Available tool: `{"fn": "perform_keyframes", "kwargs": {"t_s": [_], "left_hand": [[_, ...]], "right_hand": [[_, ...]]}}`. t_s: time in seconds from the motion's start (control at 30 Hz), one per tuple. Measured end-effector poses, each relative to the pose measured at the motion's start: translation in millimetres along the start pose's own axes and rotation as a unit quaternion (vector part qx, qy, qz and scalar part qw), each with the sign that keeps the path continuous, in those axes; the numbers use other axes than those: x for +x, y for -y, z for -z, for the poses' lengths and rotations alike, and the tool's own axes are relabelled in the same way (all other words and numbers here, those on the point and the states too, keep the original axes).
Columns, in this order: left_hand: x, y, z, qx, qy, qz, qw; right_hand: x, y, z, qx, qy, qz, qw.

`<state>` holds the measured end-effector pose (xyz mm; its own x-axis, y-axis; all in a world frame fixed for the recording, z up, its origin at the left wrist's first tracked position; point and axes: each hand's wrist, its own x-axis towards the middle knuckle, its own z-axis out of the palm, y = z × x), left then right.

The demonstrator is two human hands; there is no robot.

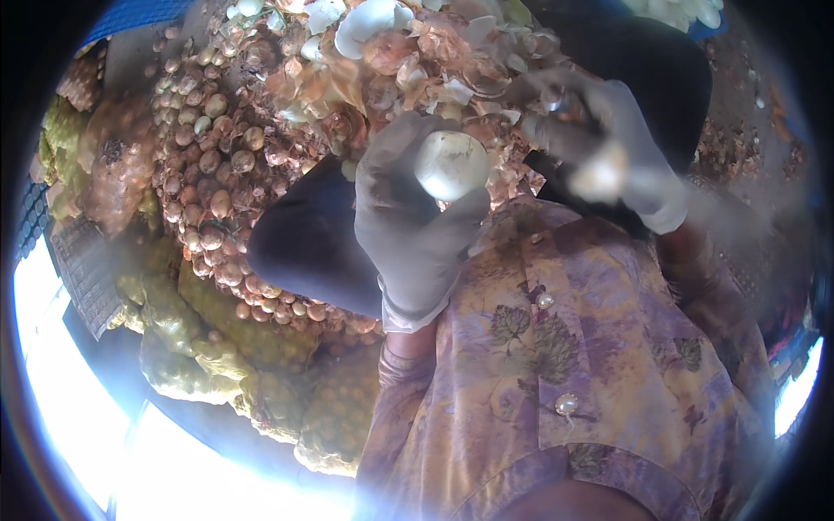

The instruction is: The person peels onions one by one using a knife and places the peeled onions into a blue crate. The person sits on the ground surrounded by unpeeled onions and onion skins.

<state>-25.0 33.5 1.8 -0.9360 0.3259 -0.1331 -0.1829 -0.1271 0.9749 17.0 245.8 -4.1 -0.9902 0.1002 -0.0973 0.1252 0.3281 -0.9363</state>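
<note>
My left hand (417,221), in a pale glove, holds a peeled white onion (451,166) between fingers and thumb, in front of my chest. Its upper side has a brownish mark. Up and to the right, my right hand (606,143) is gloved too and badly blurred. Its fingers curl around a small dark tool (573,107) with a metallic glint; the blur hides its exact kind. Beyond both hands spreads a heap of onion skins (417,65), with pieces of white peel (368,29) on top.
Many unpeeled small onions (218,195) lie in a pile at left. Yellowish mesh sacks (195,358) of onions stand behind them. My dark-clad knees (319,241) flank the skins. White peeled onions (684,10) sit at the top right, beside a blue edge (710,29).
</note>
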Motion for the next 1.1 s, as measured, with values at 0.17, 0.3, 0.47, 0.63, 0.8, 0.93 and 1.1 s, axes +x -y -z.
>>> {"fn": "perform_keyframes", "kwargs": {"t_s": [0.17,0.3,0.47,0.63,0.8,0.93,1.1], "left_hand": [[6,-8,-9,0.156,0.045,0.008,0.987],[-2,-3,-10,0.204,0.085,-0.051,0.974],[3,-5,-5,-0.118,0.075,0.02,0.99],[12,-7,0,-0.355,0.084,0.108,0.925],[12,1,-6,-0.312,0.043,0.068,0.947],[15,-2,-11,-0.254,0.031,0.083,0.963],[8,-8,-14,-0.247,0.002,0.194,0.949]], "right_hand": [[-4,16,-17,-0.014,-0.018,0.108,0.994],[6,9,-15,-0.05,0.045,0.095,0.993],[27,-36,0,0.015,-0.03,-0.057,0.998],[20,-29,-1,-0.006,-0.058,-0.013,0.998],[7,-6,5,-0.071,-0.018,0.076,0.994],[-2,-2,8,-0.115,0.031,0.148,0.982],[-5,6,3,-0.086,0.032,0.182,0.979]]}}
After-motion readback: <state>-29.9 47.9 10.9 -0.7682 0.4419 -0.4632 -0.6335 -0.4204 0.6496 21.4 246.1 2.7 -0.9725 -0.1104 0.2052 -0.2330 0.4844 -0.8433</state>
